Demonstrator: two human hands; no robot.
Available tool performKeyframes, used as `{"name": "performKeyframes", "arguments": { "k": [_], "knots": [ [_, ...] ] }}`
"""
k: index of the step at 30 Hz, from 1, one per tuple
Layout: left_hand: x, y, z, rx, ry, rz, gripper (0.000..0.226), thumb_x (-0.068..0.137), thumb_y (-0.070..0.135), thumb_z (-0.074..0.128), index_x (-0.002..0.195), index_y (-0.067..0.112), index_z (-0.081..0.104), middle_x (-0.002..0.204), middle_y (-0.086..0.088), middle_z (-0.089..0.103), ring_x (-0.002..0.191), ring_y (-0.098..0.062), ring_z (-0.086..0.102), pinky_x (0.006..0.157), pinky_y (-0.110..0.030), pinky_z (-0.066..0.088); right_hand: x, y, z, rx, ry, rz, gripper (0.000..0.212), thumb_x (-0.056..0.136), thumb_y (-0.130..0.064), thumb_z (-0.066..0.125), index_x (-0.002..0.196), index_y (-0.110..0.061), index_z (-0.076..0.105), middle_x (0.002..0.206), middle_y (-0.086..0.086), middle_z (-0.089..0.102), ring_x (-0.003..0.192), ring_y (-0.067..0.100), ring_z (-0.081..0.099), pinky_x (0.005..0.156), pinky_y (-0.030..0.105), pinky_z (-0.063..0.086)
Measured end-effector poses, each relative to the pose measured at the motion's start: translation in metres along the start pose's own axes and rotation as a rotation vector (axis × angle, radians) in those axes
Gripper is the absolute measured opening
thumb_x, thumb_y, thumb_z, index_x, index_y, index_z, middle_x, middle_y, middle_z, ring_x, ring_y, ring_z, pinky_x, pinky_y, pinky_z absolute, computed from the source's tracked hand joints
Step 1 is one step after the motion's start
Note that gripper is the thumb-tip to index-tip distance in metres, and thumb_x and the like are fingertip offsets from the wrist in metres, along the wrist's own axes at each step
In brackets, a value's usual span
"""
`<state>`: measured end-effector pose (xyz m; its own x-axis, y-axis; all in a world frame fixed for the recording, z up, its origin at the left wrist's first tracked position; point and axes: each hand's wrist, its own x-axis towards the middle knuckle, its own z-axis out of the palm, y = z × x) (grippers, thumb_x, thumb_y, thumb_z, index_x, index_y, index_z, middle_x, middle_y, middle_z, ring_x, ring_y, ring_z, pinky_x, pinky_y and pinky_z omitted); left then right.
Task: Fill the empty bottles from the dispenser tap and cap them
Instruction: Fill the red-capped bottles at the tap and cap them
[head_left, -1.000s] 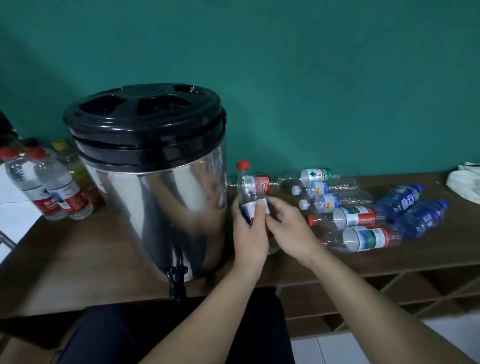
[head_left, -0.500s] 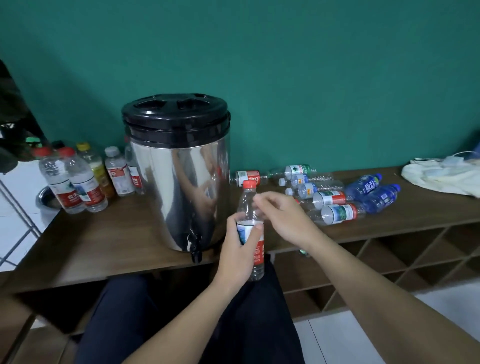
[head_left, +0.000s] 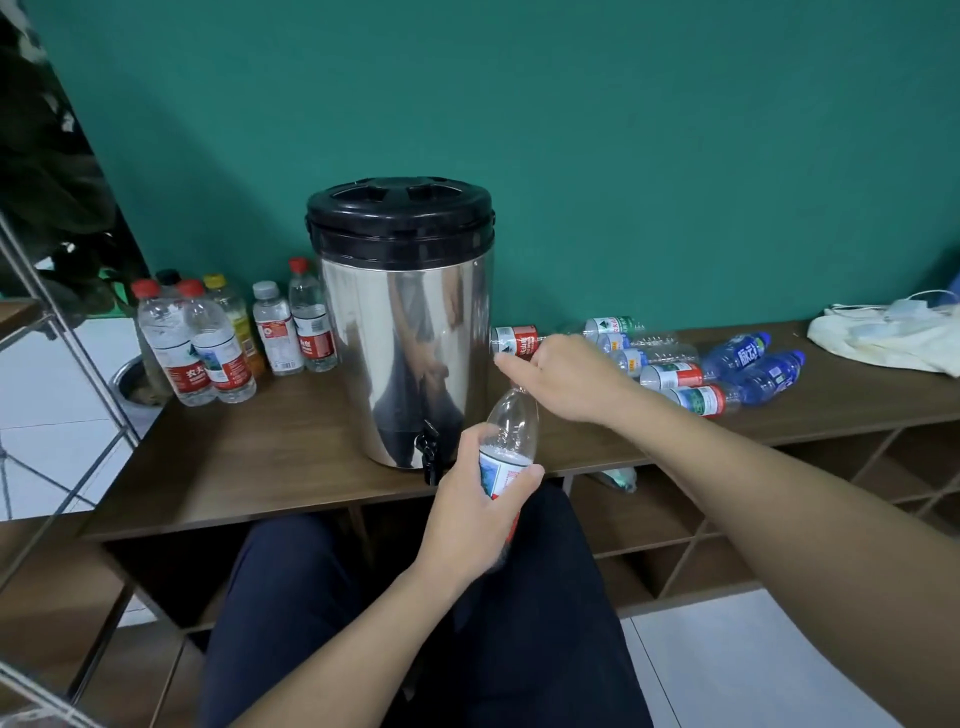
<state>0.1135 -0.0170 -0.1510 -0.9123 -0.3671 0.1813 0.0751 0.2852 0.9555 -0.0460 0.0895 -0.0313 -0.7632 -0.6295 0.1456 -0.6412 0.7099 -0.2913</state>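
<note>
Head view. The left hand (head_left: 475, 512) grips an empty clear bottle (head_left: 506, 457) by its labelled middle, held upright in front of the bench (head_left: 249, 467), just right of the dispenser tap (head_left: 428, 457). The right hand (head_left: 563, 376) is curled over the bottle's neck, hiding the cap; whether it is off cannot be told. Six capped bottles (head_left: 228, 343) stand left of the steel dispenser (head_left: 402, 332); several others (head_left: 696, 366) lie on their sides at right, apparently unfilled. Filling of this bottle has not begun.

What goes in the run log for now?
step: uncapping | left hand: grips clear plastic bottle | right hand: at its cap | steel dispenser's black tap: untouched
</note>
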Motion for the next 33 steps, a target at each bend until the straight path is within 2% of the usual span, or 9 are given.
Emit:
{"name": "performKeyframes", "arguments": {
  "k": [5, 9, 14, 16, 19, 22, 26, 29, 33],
  "knots": [
    [-0.005, -0.015, -0.011, -0.175, -0.178, -0.053, 0.044, 0.097, 0.049, 0.081, 0.135, 0.038, 0.062, 0.112, 0.001, 0.077, 0.100, -0.029, 0.078, 0.095, -0.058, 0.065, -0.014, 0.011, -0.002, 0.081, -0.123, -0.275, 0.067, 0.120, -0.044, 0.038, 0.067, -0.004, 0.039, 0.064, 0.009, 0.034, 0.056, 0.019, 0.032, 0.061, 0.034, 0.031],
    [-0.005, -0.024, -0.025, -0.208, -0.259, -0.066, 0.040, 0.102, 0.039, 0.079, 0.138, 0.030, 0.063, 0.111, -0.010, 0.076, 0.089, -0.030, 0.078, 0.085, -0.049, 0.066, -0.021, 0.018, -0.011, 0.006, -0.232, -0.365, 0.051, 0.119, -0.049, 0.038, 0.086, -0.014, 0.054, 0.080, -0.001, 0.053, 0.071, 0.016, 0.047, 0.074, 0.035, 0.042],
    [-0.012, -0.036, -0.030, -0.234, -0.301, -0.092, 0.035, 0.105, 0.035, 0.078, 0.137, 0.031, 0.065, 0.111, -0.010, 0.077, 0.090, -0.030, 0.078, 0.087, -0.047, 0.064, -0.026, 0.021, -0.017, 0.072, -0.306, -0.411, 0.022, 0.117, -0.038, 0.055, 0.120, -0.027, 0.073, 0.111, -0.014, 0.071, 0.097, 0.006, 0.064, 0.087, 0.030, 0.051],
    [-0.014, -0.042, -0.030, -0.236, -0.279, -0.091, 0.035, 0.105, 0.030, 0.078, 0.138, 0.030, 0.065, 0.112, -0.008, 0.077, 0.092, -0.028, 0.078, 0.088, -0.045, 0.065, -0.026, 0.024, -0.013, 0.143, -0.307, -0.412, 0.022, 0.116, -0.032, 0.059, 0.131, -0.029, 0.074, 0.119, -0.018, 0.069, 0.103, 0.003, 0.064, 0.088, 0.020, 0.049],
    [-0.015, -0.056, -0.031, -0.189, -0.261, -0.092, 0.047, 0.101, 0.029, 0.083, 0.143, 0.034, 0.061, 0.120, 0.001, 0.076, 0.105, -0.020, 0.077, 0.099, -0.043, 0.062, -0.023, 0.029, 0.000, 0.253, -0.290, -0.373, 0.030, 0.114, -0.025, 0.063, 0.141, -0.033, 0.072, 0.129, -0.020, 0.067, 0.115, 0.006, 0.067, 0.100, 0.017, 0.051],
    [-0.016, -0.075, -0.034, -0.060, -0.260, -0.080, 0.062, 0.094, 0.036, 0.088, 0.147, 0.040, 0.056, 0.130, 0.011, 0.073, 0.121, -0.010, 0.071, 0.109, -0.031, 0.055, -0.015, 0.034, 0.022, 0.299, -0.205, -0.280, 0.029, 0.112, -0.027, 0.068, 0.140, -0.031, 0.074, 0.127, -0.020, 0.072, 0.115, 0.000, 0.068, 0.102, 0.018, 0.052],
    [-0.018, -0.100, -0.041, -0.005, -0.244, -0.126, 0.074, 0.090, 0.034, 0.092, 0.149, 0.046, 0.050, 0.130, 0.016, 0.071, 0.121, -0.004, 0.068, 0.101, -0.016, 0.048, -0.007, 0.035, 0.067, 0.215, -0.102, -0.118, 0.026, 0.106, -0.030, 0.077, 0.129, -0.021, 0.078, 0.112, -0.008, 0.077, 0.102, 0.005, 0.071, 0.099, 0.029, 0.058],
    [-0.016, -0.120, -0.045, 0.061, -0.252, -0.136, 0.077, 0.090, 0.033, 0.092, 0.149, 0.047, 0.046, 0.132, 0.018, 0.069, 0.123, -0.003, 0.066, 0.106, -0.019, 0.048, -0.004, 0.032, 0.102, 0.127, -0.070, -0.086, 0.017, 0.104, -0.025, 0.079, 0.117, -0.016, 0.079, 0.102, -0.004, 0.075, 0.094, 0.014, 0.070, 0.093, 0.037, 0.059],
    [-0.015, -0.138, -0.050, 0.101, -0.243, -0.147, 0.077, 0.089, 0.030, 0.090, 0.149, 0.044, 0.043, 0.135, 0.017, 0.065, 0.123, -0.003, 0.064, 0.109, -0.023, 0.049, 0.003, 0.032, 0.141, 0.043, -0.058, -0.036, 0.015, 0.103, -0.026, 0.079, 0.114, -0.015, 0.076, 0.111, 0.003, 0.071, 0.105, 0.026, 0.068, 0.095, 0.042, 0.057]
  ]
}}
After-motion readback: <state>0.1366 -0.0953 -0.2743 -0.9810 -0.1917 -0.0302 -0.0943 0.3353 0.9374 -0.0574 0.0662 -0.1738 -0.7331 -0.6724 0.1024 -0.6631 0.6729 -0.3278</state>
